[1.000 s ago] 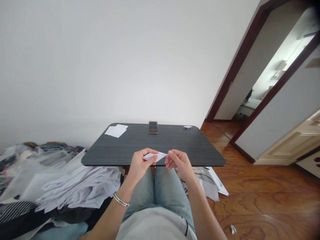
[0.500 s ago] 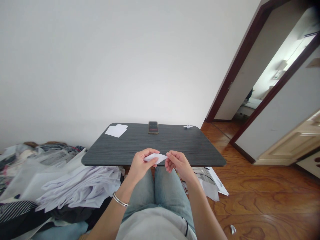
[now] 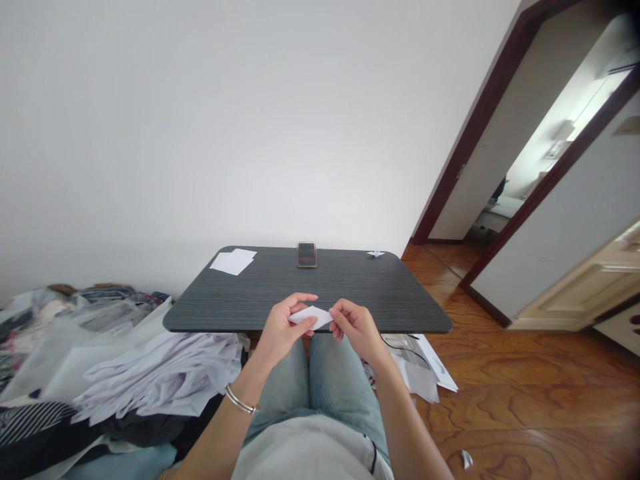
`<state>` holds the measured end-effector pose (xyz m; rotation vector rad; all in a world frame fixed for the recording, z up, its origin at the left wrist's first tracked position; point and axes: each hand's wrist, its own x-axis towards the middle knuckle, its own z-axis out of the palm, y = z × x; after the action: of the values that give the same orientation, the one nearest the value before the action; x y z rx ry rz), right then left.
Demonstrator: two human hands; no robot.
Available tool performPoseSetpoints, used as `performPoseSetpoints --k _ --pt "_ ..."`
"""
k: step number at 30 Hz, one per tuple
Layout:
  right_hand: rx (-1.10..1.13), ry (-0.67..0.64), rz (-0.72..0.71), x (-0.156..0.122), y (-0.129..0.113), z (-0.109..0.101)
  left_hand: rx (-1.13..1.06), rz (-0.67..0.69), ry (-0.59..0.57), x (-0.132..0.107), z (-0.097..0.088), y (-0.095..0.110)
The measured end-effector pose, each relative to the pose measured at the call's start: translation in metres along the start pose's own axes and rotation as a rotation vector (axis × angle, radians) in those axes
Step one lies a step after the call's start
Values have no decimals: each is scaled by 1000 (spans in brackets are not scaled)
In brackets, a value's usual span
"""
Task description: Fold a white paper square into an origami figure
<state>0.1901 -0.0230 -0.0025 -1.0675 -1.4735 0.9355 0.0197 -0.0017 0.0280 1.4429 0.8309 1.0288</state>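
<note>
A small piece of folded white paper (image 3: 314,316), roughly diamond-shaped, is held just above the table's front edge. My left hand (image 3: 285,328) grips its left end between the thumb and fingers, with the index finger raised off the paper. At the right tip, my right hand (image 3: 353,324) pinches the paper between thumb and index finger, its other fingers curled. The dark wood-grain table (image 3: 280,283) lies beneath both hands. On its far right sits a small folded paper crane (image 3: 376,253).
White paper sheets (image 3: 234,261) lie at the table's back left. A phone-like device (image 3: 307,255) stands at the back middle against the wall. Piled clothes (image 3: 165,373) spread at left. Papers and a cable (image 3: 417,367) are on the floor at right, with a paper scrap (image 3: 467,459).
My left index finger has lifted off the paper. My right hand has shifted slightly left, with its fingers closer around the paper's right tip.
</note>
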Motion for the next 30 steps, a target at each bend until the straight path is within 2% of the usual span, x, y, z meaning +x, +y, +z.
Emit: performPoseSetpoints --k 14,20,27,30 --pt "-105 15 -38 2 3 7 -36 -67 68 6 0 -12" --pt "-140 34 -67 3 10 7 0 -43 100 6 2 -16" --pt "-46 129 -31 8 8 9 -14 -61 30 8 1 -17" --pt "58 154 25 8 3 11 -32 -66 51 8 1 -18"
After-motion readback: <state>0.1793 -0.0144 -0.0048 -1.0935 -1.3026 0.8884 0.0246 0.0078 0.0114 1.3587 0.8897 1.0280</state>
